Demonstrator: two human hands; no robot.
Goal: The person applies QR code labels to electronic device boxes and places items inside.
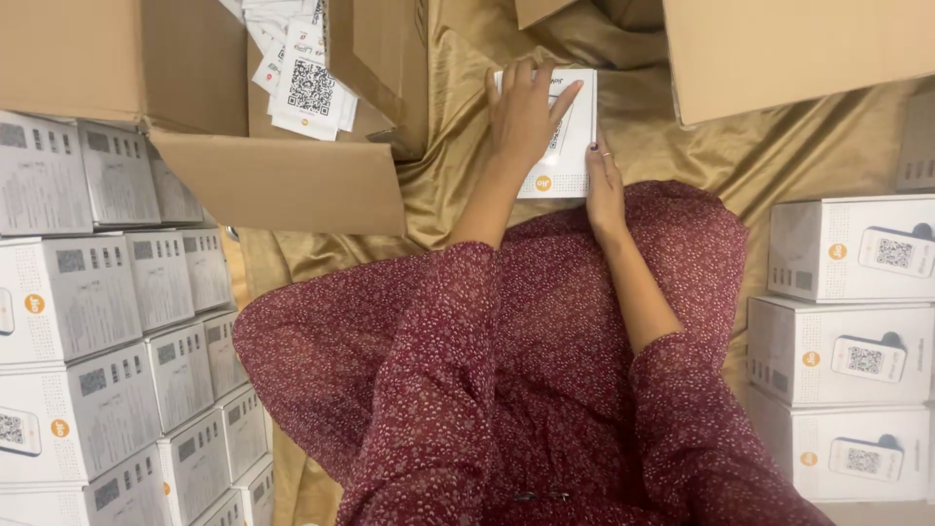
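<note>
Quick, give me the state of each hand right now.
Left hand: open, fingers spread flat on top of the white box.
Right hand: open, resting along the white box's right edge, not gripping.

I log a gold satin cloth (779, 146) covering the floor. Stacked white boxes (117, 331) line its left edge; three more white boxes (842, 351) are piled at its right edge. At its top left corner an open cardboard carton (282, 180) holds loose printed leaflets (302, 73). Another cardboard carton (779, 49) is at its top right corner.
</note>
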